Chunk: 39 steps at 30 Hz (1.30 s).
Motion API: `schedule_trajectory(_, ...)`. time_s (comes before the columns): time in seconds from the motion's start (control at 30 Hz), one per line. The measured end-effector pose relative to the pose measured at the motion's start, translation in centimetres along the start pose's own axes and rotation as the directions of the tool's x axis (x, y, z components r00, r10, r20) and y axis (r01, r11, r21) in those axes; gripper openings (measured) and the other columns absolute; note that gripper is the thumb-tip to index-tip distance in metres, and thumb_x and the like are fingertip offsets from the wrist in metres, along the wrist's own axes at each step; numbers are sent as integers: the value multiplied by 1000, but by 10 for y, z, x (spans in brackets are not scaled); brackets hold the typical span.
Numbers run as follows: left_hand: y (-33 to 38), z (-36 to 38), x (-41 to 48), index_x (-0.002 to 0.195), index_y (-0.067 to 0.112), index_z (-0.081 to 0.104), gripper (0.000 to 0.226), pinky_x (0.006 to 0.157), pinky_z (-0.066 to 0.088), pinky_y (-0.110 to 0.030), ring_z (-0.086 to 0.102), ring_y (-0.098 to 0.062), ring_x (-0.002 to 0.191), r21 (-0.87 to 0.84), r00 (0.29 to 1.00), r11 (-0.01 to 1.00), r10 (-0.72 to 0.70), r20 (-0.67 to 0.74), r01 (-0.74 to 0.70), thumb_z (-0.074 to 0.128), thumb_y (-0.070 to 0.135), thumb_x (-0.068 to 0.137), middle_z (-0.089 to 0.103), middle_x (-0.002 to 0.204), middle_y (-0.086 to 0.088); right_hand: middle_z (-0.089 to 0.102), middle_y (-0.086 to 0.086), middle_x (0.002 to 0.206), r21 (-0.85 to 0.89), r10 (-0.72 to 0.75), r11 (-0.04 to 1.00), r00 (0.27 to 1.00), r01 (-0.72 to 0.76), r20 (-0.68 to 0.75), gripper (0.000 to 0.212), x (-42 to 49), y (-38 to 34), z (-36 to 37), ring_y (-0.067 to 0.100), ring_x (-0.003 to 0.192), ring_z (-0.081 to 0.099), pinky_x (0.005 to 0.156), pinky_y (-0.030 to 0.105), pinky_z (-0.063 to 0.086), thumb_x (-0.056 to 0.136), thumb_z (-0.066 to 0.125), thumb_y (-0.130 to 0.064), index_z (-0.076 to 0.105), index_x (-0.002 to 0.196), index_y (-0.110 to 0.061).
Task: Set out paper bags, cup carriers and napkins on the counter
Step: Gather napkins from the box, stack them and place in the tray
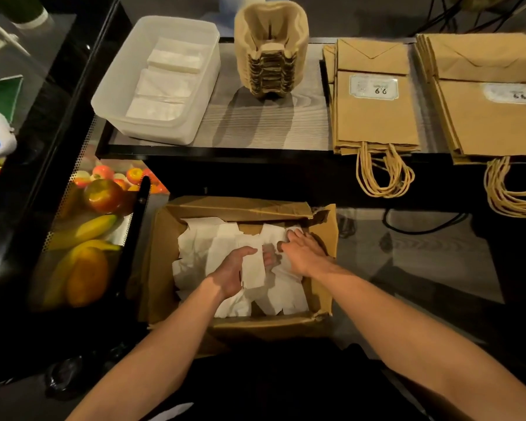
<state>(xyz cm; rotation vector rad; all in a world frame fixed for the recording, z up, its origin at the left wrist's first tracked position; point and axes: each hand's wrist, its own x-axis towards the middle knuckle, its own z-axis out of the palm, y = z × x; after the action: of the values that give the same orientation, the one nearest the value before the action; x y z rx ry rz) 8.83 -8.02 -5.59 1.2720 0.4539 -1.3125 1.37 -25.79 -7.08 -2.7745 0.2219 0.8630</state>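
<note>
Napkin stack [253,270], folded white, held in left grip [230,273]; right grip [301,253] flat, fingers straight, on crumpled napkins [207,253] in torn cardboard box [164,253]. Beyond, on wood-grain desk [255,123]: translucent tub [110,110], nested pulp cup carriers [271,56], flat kraft bags [374,117].

- A café or takeaway counter.
- Stacked brown moulded-pulp cup carriers [271,56] beside flat brown paper handle bags [374,123] with white labels [373,87].
- Red apples [104,196] and yellow bananas [94,226] behind glass.
</note>
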Motion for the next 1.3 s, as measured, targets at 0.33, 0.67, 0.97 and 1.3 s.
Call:
schedule_trajectory(0.33,5,-7,3,119,12,70,30,87,55,-37,71,-24,103,-45,993,995,87,-86,-91,49,23,101,76,113,-9,54,-7,97,356,-24,933,995,59,-101,14,-9,16,-29,20,98,53,85,33,43,93,62,-30,53,81,-32)
schedule_trajectory(0.67,10,3,11,116,9,72,36,71,58,-35,74,-27,83,17,990,992,126,-59,-125,45,29,103,77,98,-13,57,-3,108,911,37,411,998,23,-42,15,-31,1,-43,16,97,52,76,31,39,97,65,-31,61,89,-19)
schedule_trajectory(0.97,9,7,1,127,5,69,41,91,56,-45,70,-35,104,-254,993,960,117,-5,-115,46,30,104,72,121,-20,72,4,119,971,19,-221,995,-96,102,26,-36,-25,-26,23,111,66,95,39,49,92,72,-33,68,113,-18)
schedule_trajectory(1.3,0,4,-9,132,16,65,61,108,45,-54,65,-38,117,-257,987,956,158,42,-142,42,63,101,67,130,-21,65,-3,114,978,393,160,918,-131,58,17,-25,-44,-6,15,101,63,79,29,55,100,60,-41,59,112,-28)
